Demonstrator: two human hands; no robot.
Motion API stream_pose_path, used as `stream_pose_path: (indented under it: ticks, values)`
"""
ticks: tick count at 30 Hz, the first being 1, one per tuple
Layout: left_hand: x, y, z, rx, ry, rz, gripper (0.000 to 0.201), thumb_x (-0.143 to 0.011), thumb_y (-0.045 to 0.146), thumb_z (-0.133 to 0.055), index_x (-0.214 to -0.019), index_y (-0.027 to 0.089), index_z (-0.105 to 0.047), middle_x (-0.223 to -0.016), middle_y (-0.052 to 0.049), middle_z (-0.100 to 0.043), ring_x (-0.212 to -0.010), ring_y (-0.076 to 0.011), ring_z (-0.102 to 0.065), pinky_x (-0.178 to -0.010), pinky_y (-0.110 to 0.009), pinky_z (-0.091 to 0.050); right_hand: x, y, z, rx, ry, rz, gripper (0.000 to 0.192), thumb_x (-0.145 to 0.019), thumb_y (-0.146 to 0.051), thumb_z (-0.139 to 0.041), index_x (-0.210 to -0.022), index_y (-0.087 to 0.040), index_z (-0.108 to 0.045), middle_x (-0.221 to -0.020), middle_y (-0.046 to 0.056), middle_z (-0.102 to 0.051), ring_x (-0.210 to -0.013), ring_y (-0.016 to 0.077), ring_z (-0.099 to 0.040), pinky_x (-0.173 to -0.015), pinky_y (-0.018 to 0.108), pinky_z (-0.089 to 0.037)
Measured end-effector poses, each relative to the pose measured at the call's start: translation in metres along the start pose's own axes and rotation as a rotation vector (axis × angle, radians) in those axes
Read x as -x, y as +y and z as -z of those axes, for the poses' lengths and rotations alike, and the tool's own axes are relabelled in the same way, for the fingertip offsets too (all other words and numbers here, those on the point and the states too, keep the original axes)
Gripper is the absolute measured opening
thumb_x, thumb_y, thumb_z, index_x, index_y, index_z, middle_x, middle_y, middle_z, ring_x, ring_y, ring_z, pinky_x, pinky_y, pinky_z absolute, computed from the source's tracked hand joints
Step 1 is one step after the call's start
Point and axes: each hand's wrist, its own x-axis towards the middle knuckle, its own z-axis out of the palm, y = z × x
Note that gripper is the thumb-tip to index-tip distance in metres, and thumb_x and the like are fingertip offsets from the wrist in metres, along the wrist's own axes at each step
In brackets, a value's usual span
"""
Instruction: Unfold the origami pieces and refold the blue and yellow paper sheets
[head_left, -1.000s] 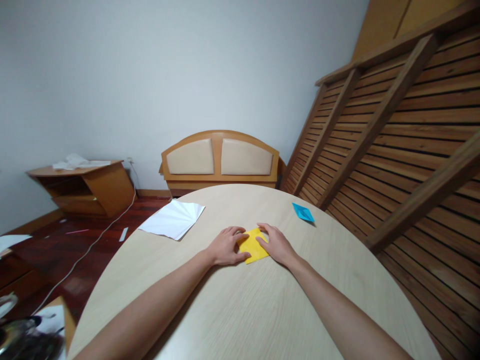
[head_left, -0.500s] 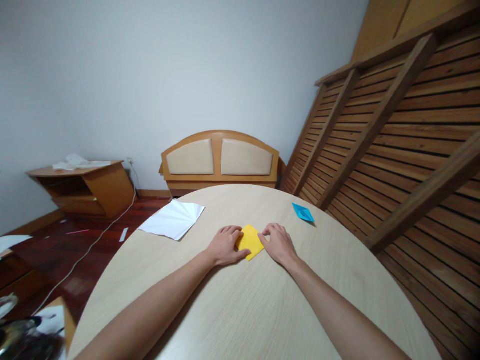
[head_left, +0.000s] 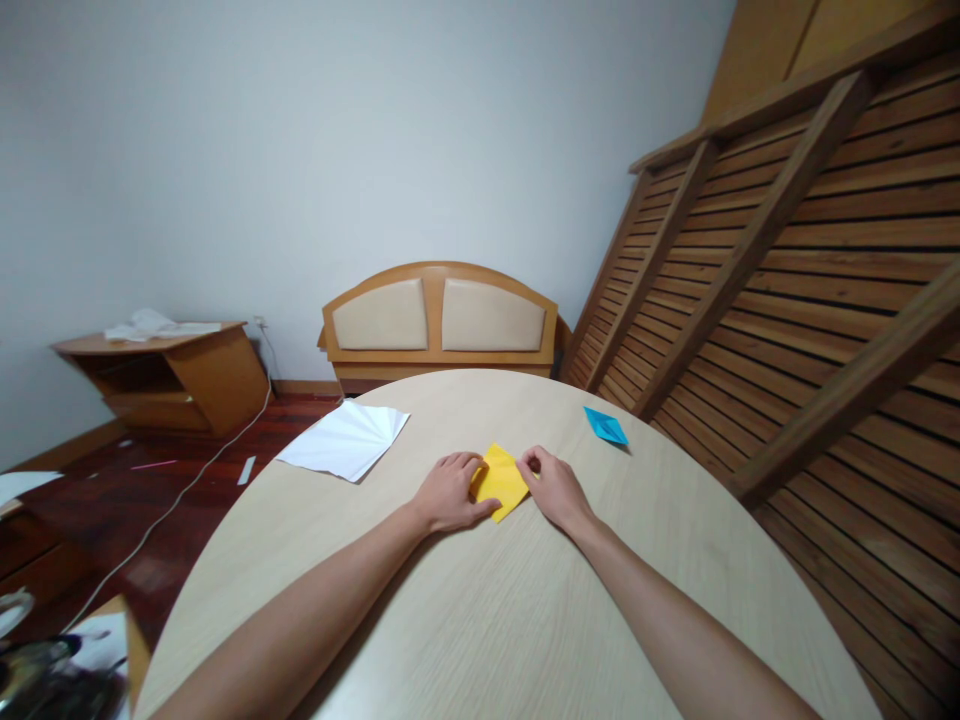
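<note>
I see left hand (head_left: 448,492) pressing folded yellow paper (head_left: 501,481) flat on round table (head_left: 480,620), right hand (head_left: 553,489) fingertips apparently pinching its right edge.

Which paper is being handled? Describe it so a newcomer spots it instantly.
On the round wooden table, look near the middle where the left hand and right hand meet. Both touch the folded yellow paper. The white sheet and small blue paper lie untouched farther off.
</note>
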Motion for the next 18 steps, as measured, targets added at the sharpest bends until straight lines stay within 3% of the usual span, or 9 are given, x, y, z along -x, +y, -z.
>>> stream_pose_path:
  ticks: [7,12,15,18]
  values:
    - [-0.001,0.001,0.000,0.078,0.031,0.028,0.064,-0.079,0.053,-0.068,-0.129,0.016,-0.052,-0.127,-0.014,-0.060,-0.116,-0.0316,-0.056,-0.102,-0.044,-0.043,0.000,-0.004,0.001,-0.274,-0.002,0.043,0.013,-0.089,-0.034,-0.057,-0.094,-0.023,-0.060,-0.087,0.002,-0.071,-0.080,0.0183,-0.067,-0.070,0.028,-0.050]
    - [-0.005,-0.003,-0.002,0.321,0.179,0.208,0.060,-0.090,0.042,-0.058,-0.141,0.016,-0.041,-0.122,-0.012,-0.064,-0.108,-0.0246,-0.062,-0.096,-0.039,-0.048,0.003,-0.010,0.003,-0.381,-0.081,0.125,0.019,-0.089,-0.034,-0.059,-0.103,-0.021,-0.062,-0.091,0.004,-0.070,-0.086,0.0182,-0.067,-0.075,0.030,-0.052]
    - [-0.008,-0.006,-0.003,0.471,0.209,0.224,0.048,-0.091,0.037,-0.055,-0.134,0.017,-0.051,-0.109,-0.008,-0.069,-0.098,-0.0211,-0.065,-0.089,-0.034,-0.050,0.006,-0.013,0.003,-0.413,-0.146,0.143,0.023,-0.087,-0.033,-0.061,-0.107,-0.021,-0.062,-0.091,0.004,-0.070,-0.086,0.0179,-0.067,-0.077,0.030,-0.053]
    - [-0.009,-0.006,-0.003,0.572,0.225,0.189,0.030,-0.089,0.032,-0.055,-0.112,0.016,-0.064,-0.101,-0.007,-0.070,-0.092,-0.0196,-0.065,-0.085,-0.031,-0.050,0.007,-0.015,0.003,-0.457,-0.163,0.141,0.027,-0.085,-0.032,-0.064,-0.110,-0.021,-0.061,-0.092,0.004,-0.070,-0.089,0.0183,-0.067,-0.079,0.031,-0.053]
